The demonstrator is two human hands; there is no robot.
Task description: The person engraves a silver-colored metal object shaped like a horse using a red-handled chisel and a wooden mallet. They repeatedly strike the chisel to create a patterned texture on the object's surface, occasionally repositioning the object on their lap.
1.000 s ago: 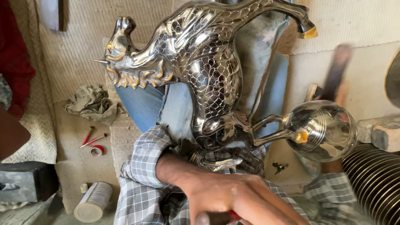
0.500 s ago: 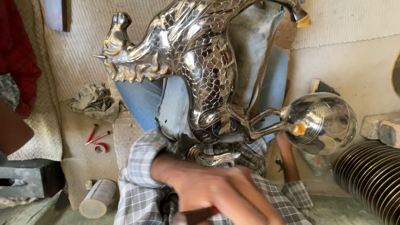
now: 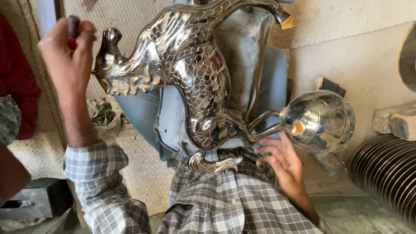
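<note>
A polished metal horse figure [image 3: 190, 82] is seen across the lap at frame centre, steadied from the lower right by the right hand [image 3: 284, 167], fingers loosely spread beneath its globe [image 3: 323, 119]. At upper left, the left hand [image 3: 67, 47] is closed on a dark-tipped tool [image 3: 73, 28]; light, controlled strokes would best suit the engraved surface.

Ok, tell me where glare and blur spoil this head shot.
Head view: daylight throws bright glare patches across the polished metal animal figure and its shiny ball, washing out some engraved scales. The raised left hand, with its grip on a small dark tool, is slightly soft. The right hand by the ball reads sharp. The ribbed discs sit in shade.
</note>
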